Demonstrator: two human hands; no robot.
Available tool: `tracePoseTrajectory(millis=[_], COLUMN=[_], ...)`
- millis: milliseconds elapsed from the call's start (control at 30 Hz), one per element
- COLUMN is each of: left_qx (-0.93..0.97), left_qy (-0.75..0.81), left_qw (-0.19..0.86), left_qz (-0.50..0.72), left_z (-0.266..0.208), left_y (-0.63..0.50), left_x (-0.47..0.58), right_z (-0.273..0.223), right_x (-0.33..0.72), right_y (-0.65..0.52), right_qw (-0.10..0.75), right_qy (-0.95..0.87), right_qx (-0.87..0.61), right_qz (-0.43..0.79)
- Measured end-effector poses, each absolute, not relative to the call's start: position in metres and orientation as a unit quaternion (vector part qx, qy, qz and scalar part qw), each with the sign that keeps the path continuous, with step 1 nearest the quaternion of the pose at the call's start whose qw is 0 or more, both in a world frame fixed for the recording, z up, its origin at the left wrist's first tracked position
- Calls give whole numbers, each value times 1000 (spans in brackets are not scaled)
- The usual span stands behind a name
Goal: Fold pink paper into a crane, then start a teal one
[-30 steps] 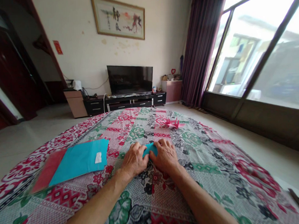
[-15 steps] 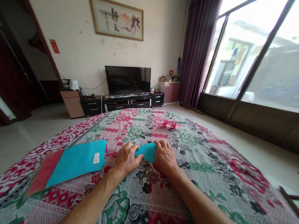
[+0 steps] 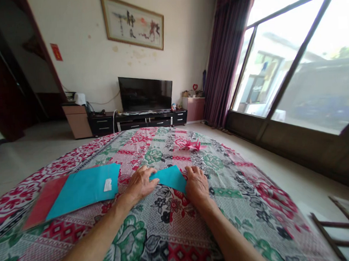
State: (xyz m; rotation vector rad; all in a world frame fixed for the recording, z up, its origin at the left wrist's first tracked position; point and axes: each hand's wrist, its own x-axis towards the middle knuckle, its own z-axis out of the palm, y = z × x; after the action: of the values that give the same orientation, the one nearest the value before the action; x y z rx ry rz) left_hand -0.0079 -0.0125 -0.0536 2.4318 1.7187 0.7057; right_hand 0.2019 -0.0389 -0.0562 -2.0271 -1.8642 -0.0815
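A folded piece of blue paper lies low over the patterned tablecloth, between my two hands. Its left end is pinched by the thumb and fingers of my left hand. My right hand has curled fingers at the paper's right end; its thumb is mostly hidden. Most of the paper's surface shows, with its upper right corner uncovered. To the left lies a clear packet of blue and red paper sheets with a small white label. Pink folded-paper figures stand beyond my right hand.
The round table wears a red, green and grey flowered tablecloth. Past its far edge are a television and a low black cabinet. A dark wooden chair or stool frame is at the lower right, below large windows.
My right hand has slid off the paper's upper right corner, so more blue shows. My hands are slightly farther apart. The whole view has shifted a little.
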Motion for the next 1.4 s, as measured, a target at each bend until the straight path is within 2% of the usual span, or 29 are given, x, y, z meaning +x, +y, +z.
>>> tracePoseTrajectory(millis=[167, 433, 667, 900, 1033, 1200, 1400], left_qx=[797, 785, 788, 786, 783, 785, 774], left_qy=[555, 569, 569, 579, 582, 550, 490], left_qw=[77, 64, -16, -6, 0, 15, 39], left_qz=[226, 236, 235, 215, 219, 285, 399], left_z=[-57, -57, -53, -49, -48, -50, -44], left_y=[-3, -1, -14, -17, -17, -13, -7], left_x=[-15, -12, -4, -2, -2, -1, 4], right_z=[-52, -43, -45, -45, -42, -42, -42], right_x=[211, 202, 188, 192, 193, 194, 187], right_y=[-38, -34, -35, -37, -35, -26, -27], right_qw=[192, 199, 259, 276, 336, 416, 465], right_qy=[-662, -652, -674, -706, -705, -713, -732], right_qx=[-724, -732, -692, -650, -625, -563, -492], right_qz=[-14, 9, -9, -46, -19, 47, 74])
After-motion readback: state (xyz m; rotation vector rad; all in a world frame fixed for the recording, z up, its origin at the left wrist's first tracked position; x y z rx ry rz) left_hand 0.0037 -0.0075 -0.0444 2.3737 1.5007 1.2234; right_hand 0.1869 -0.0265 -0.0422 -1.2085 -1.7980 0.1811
